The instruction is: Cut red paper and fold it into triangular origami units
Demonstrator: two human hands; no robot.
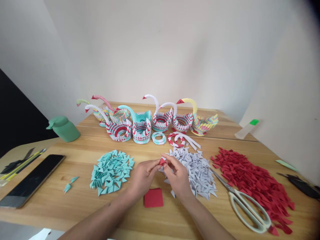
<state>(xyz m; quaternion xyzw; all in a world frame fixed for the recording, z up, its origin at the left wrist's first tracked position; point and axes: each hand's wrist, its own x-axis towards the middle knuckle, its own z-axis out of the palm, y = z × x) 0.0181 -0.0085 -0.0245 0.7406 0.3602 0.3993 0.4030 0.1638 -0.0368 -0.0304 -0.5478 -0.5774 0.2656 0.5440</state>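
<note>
Both hands meet at the middle of the wooden table around a small folded red paper piece (162, 161). My left hand (146, 173) pinches it from the left with thumb and forefinger. From the other side, the thumb and fingers of my right hand (176, 175) close on the same piece. Below the hands lies a stack of red paper rectangles (153, 198). Behind and beside my right hand spreads a pile of pale grey-lilac paper triangles (200, 173). To the left of my hands is a pile of teal paper triangles (111, 171).
Several folded-paper swans (118, 130) stand at the back, with a teal-white paper ring (158, 138) before them. Red paper triangles (252, 180) and cream-handled scissors (246, 208) lie right. A phone (33, 180) and a green lidded container (63, 129) are left; a glue bottle (246, 129) lies right.
</note>
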